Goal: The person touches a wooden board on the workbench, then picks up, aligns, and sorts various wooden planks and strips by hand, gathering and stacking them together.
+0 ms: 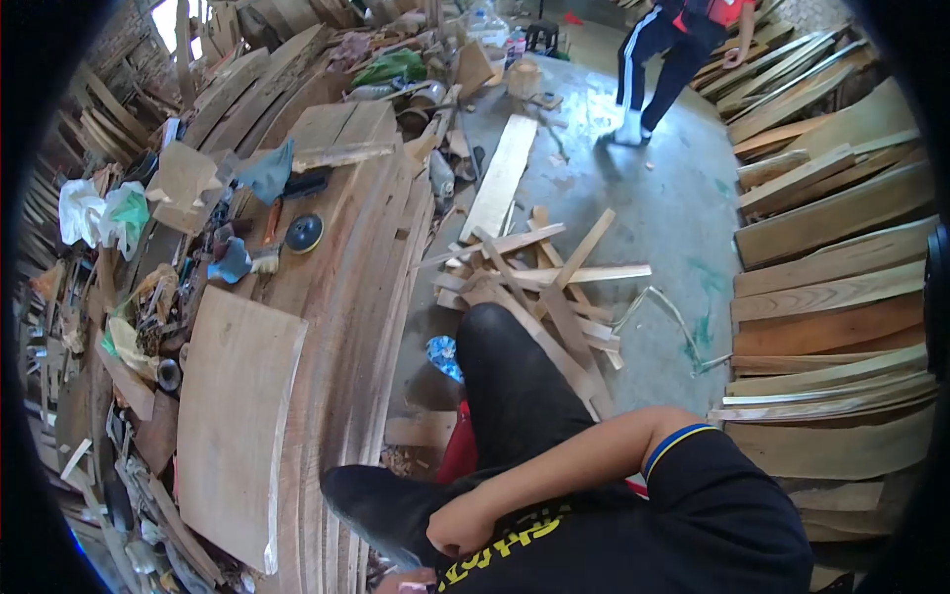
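Half hiding the left hand (406, 581) at the bottom edge, leaving finger spread and any hold impossible to tell; holding the right hand (463, 525) bent inward over the lap, showing fingers curled in close but covering the palm, so not revealing anything gripped. Now looking left, spotting a broad wooden panel (242, 416) flat atop the stacked planks (351, 287), apart from both hands! Finding clean edges there, so judging the panel already cut to shape; seeing offcuts (604, 271) heaped on the concrete floor (683, 208) too, probably pointing to plenty of sawing done. Noting the paintbrush (265, 259) and a round black pad (304, 234), likely for sanding, resting untouched beyond the panel, so apparently not smoothing or coating anything at this instant. Not managing to tell, from here, how much finishing is left.
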Available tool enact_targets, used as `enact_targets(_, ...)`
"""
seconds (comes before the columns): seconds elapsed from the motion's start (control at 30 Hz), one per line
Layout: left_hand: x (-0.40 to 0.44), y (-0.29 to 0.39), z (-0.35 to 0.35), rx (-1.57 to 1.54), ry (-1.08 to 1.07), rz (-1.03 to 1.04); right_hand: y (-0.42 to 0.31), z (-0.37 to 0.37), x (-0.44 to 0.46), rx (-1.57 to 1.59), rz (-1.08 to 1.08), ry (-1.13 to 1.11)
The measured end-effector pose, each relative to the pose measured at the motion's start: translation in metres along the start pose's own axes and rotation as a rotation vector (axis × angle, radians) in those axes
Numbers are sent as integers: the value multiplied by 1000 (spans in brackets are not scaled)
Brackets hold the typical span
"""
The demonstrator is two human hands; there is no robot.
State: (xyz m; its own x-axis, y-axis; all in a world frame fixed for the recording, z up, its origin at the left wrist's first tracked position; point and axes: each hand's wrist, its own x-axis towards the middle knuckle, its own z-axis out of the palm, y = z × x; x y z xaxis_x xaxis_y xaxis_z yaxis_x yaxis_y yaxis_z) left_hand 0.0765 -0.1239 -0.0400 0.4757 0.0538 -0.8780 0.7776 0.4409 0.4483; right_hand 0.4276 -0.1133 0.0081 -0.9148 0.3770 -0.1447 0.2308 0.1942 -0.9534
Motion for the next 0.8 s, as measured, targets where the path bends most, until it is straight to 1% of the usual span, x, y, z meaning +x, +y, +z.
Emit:
enact_targets(0.03, -16, 77, 7, 167, -106, 269, -4, -8, -4, -53, 20, -21)
enact_targets(0.07, -14, 93, 7, 150, -92, 256, -4, -18, -11, -109, 42, -45)
enact_targets(0.1, -12, 99, 10, 28, -37, 239, 1, -24, -20, -97, 29, 41)
enact_targets(0.13, -9, 108, 14, -96, 20, 230, -20, -49, -43, -143, 82, 113)
enact_targets(0.2, -11, 138, 17, 74, 253, 502, -37, -88, -91, -226, 59, 401)
enact_targets(0.23, -24, 172, 23, 213, 411, 492, -57, -110, -126, -350, -59, 709)
enact_targets(0.27, -47, 212, 28, 353, 565, 469, -83, -129, -161, -418, -129, 1008)
enact_targets(0.3, -67, 251, 39, 463, 781, 615, -135, -141, -203, -359, -60, 1228)
enact_targets(0.33, -86, 282, 45, 610, 979, 763, -126, -114, -228, -526, -123, 1775)
enact_targets(0.37, -104, 307, 50, 645, 1121, 811, -137, -105, -288, -1082, -33, 1834)
enact_targets(0.4, -117, 325, 44, 709, 1175, 1030, -135, -110, -286, -1058, -40, 1814)
enact_targets(0.43, -119, 356, 46, 642, 1104, 1417, -134, -97, -314, -1090, -25, 1787)
enact_targets(0.47, -151, 378, 36, 990, 1088, 1363, -133, -90, -337, -1126, -1, 1769)
enact_targets(0.5, -158, 354, 26, 992, 1069, 1357, -133, -79, -352, -1164, 31, 1757)
enact_targets(0.53, -154, 345, 25, 923, 1098, 1405, -133, -88, -342, -1227, 22, 1726)
enact_targets(0.57, -153, 339, 18, 871, 1093, 1444, -131, -78, -363, -1271, 40, 1719)
enact_targets(0.6, -153, 344, 14, 830, 1067, 1460, -124, -78, -366, -1285, 74, 1722)
enact_targets(0.63, -141, 366, 16, 781, 1044, 1472, -117, -84, -366, -1298, 110, 1718)
enact_targets(0.67, -95, 443, 48, 739, 1032, 1481, -108, -77, -377, -1311, 131, 1716)
enact_targets(0.73, -69, 477, 46, 643, 1020, 1503, -107, -81, -376, -1346, 169, 1701)
enact_targets(0.77, -56, 492, 45, 598, 1005, 1523, -89, -83, -377, -1372, 197, 1698)
enact_targets(0.8, -45, 502, 36, 541, 987, 1540, -88, -87, -380, -1399, 232, 1684)
